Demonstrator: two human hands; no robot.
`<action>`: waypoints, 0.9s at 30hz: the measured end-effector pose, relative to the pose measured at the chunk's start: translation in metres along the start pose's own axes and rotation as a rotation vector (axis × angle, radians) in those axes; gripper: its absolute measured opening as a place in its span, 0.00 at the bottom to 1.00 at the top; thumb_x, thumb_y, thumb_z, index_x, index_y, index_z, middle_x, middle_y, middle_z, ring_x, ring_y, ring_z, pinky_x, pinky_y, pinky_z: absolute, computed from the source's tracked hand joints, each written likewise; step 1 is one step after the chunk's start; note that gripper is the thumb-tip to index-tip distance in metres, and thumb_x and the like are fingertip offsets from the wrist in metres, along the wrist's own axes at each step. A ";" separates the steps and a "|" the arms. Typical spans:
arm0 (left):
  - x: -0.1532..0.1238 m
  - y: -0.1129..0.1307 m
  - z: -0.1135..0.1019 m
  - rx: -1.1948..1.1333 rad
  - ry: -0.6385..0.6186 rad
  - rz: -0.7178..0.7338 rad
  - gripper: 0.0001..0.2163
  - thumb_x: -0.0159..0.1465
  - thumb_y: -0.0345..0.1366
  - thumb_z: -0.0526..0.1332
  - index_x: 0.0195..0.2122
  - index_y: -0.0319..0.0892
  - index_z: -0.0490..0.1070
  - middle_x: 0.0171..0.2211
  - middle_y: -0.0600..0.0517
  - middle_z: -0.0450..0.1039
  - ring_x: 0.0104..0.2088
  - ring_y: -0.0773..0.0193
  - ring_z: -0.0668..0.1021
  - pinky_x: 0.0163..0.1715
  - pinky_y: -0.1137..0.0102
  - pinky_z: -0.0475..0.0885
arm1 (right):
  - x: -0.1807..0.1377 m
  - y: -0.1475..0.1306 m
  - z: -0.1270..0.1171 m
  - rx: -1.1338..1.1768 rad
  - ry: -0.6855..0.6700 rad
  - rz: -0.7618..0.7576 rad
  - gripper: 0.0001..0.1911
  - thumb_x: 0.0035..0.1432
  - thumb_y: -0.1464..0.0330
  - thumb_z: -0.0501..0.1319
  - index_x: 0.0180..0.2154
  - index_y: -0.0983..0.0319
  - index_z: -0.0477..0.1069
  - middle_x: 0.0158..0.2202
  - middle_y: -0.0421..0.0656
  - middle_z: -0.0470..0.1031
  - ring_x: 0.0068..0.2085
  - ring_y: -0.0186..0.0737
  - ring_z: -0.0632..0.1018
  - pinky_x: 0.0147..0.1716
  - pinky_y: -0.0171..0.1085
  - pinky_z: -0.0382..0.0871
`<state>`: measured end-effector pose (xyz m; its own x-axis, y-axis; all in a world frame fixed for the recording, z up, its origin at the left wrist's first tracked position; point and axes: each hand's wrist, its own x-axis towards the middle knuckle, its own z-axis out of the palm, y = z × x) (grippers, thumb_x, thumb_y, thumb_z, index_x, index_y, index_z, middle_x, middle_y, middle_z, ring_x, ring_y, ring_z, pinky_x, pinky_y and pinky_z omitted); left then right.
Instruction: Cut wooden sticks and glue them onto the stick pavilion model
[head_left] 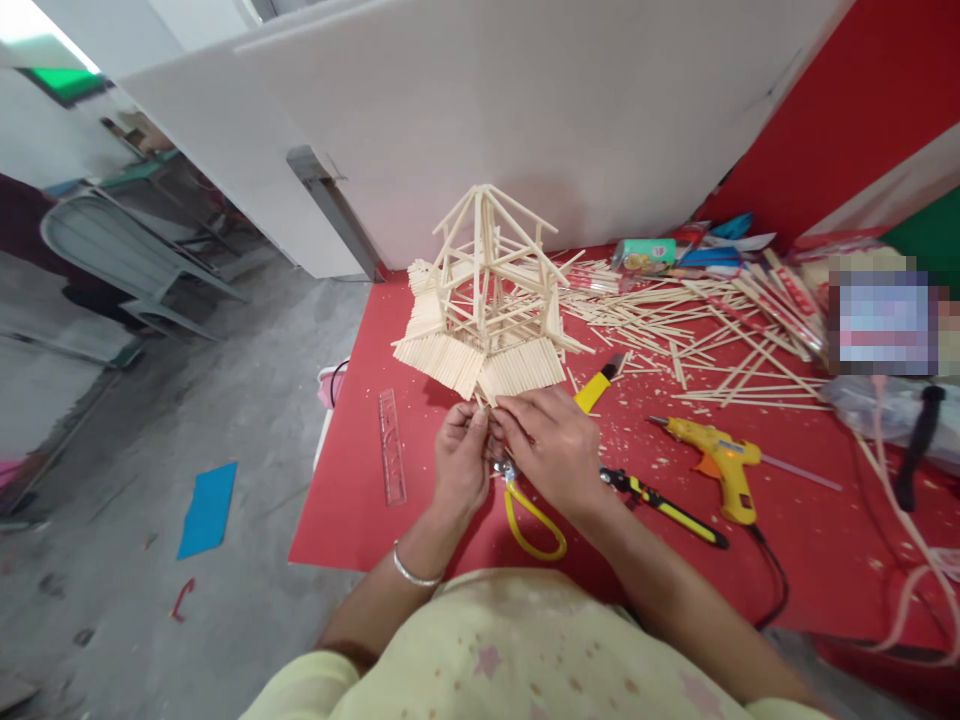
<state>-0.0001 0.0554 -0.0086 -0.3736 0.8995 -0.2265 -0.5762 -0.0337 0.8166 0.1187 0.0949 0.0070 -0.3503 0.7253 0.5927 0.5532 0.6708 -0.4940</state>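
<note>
A pagoda-like model (pixel 484 290) built of thin wooden sticks stands on the red tabletop, its upper frame bare and its lower roof covered with rows of sticks. Just at its near corner, my left hand (pixel 463 455) has thumb and fingers pinched together. My right hand (pixel 551 435) meets it there, fingers also closed. Pale stick ends show between the fingertips, but whether they are loose or part of the model I cannot tell. Below my hands lies a tool with a yellow loop handle (pixel 536 525), partly hidden by the right hand.
Right of my hands lie a yellow utility knife (pixel 595 388), black-and-yellow pliers-like tool (pixel 671 510) and yellow glue gun (pixel 716 455) with its cord. Loose wooden sticks (pixel 675 325) spread behind them. A clear ruler (pixel 391 447) rests at left. A white panel (pixel 450 110) rises behind the table.
</note>
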 end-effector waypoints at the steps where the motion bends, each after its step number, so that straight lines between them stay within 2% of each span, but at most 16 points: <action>1: -0.002 -0.001 -0.002 0.009 -0.008 0.006 0.19 0.53 0.45 0.76 0.32 0.42 0.68 0.22 0.57 0.73 0.17 0.74 0.70 0.18 0.79 0.65 | 0.000 0.000 0.000 0.004 0.003 0.002 0.10 0.67 0.67 0.60 0.46 0.60 0.78 0.41 0.44 0.81 0.42 0.41 0.76 0.46 0.41 0.70; 16: -0.020 -0.001 -0.026 0.074 -0.055 -0.018 0.15 0.54 0.41 0.75 0.32 0.41 0.71 0.25 0.55 0.74 0.21 0.73 0.73 0.19 0.79 0.68 | -0.003 -0.002 -0.005 0.038 0.053 0.021 0.09 0.67 0.68 0.60 0.44 0.60 0.78 0.39 0.43 0.81 0.42 0.41 0.77 0.45 0.41 0.70; 22: -0.022 -0.007 -0.038 0.145 -0.061 -0.023 0.14 0.55 0.42 0.75 0.33 0.41 0.73 0.22 0.55 0.73 0.20 0.72 0.72 0.21 0.77 0.68 | -0.019 -0.006 -0.005 0.185 -0.026 0.084 0.09 0.66 0.65 0.61 0.44 0.58 0.79 0.38 0.42 0.81 0.40 0.39 0.77 0.44 0.39 0.71; 25: -0.023 -0.011 -0.038 0.166 -0.114 -0.042 0.13 0.55 0.41 0.74 0.34 0.41 0.74 0.22 0.55 0.72 0.20 0.72 0.71 0.23 0.76 0.68 | -0.031 -0.006 -0.004 0.240 -0.078 0.108 0.10 0.67 0.66 0.61 0.46 0.57 0.78 0.39 0.42 0.80 0.39 0.37 0.77 0.45 0.39 0.71; 27: -0.024 -0.012 -0.036 0.179 -0.139 -0.099 0.13 0.55 0.41 0.74 0.35 0.41 0.74 0.22 0.55 0.72 0.19 0.72 0.70 0.22 0.76 0.67 | -0.039 -0.003 -0.005 0.218 -0.061 0.079 0.11 0.67 0.68 0.60 0.48 0.57 0.78 0.40 0.42 0.80 0.41 0.37 0.77 0.45 0.39 0.71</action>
<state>-0.0102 0.0187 -0.0323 -0.2109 0.9464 -0.2447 -0.4624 0.1239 0.8780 0.1351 0.0637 -0.0115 -0.3607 0.7804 0.5107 0.4070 0.6244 -0.6667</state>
